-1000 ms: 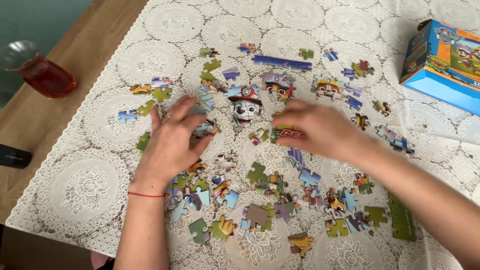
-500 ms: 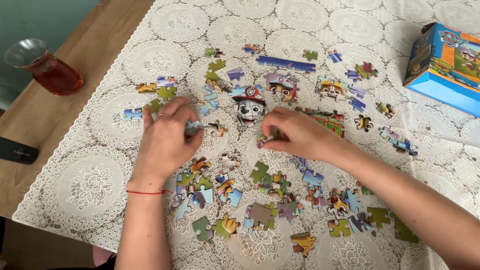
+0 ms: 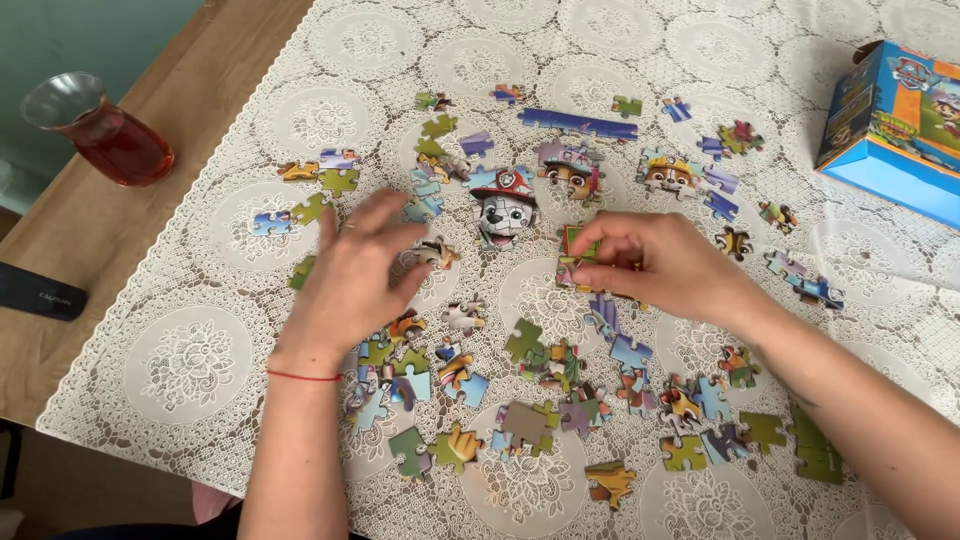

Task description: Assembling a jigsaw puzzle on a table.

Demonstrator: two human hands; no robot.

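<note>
Since half a second ago the right hand (image 3: 660,265) is lifting away from the small piece it was pinching low on the cloth and is now closing its fingers on a joined red and green puzzle section (image 3: 577,258), holding it just right of the assembled white dog-head section (image 3: 503,207); this suggests it is bringing a built part toward the centre of the picture. The left hand (image 3: 355,275) is spreading open again, fingers loose and gripping nothing, hovering over a small piece (image 3: 437,252) lying just left of the dog head, where a moment before it was curled closer to it. Loose puzzle pieces (image 3: 545,365) are lying scattered thickly on the near side of the lace tablecloth (image 3: 180,360), crowding the space under both wrists, and more joined sections, a long blue strip (image 3: 577,123) and two more dog faces, are sitting on the far side. A glass of red tea (image 3: 100,135) is standing at far left on the bare wooden table (image 3: 60,240), a dark flat object (image 3: 40,292) is lying nearer, and the blue puzzle box (image 3: 895,120) is resting at far right
</note>
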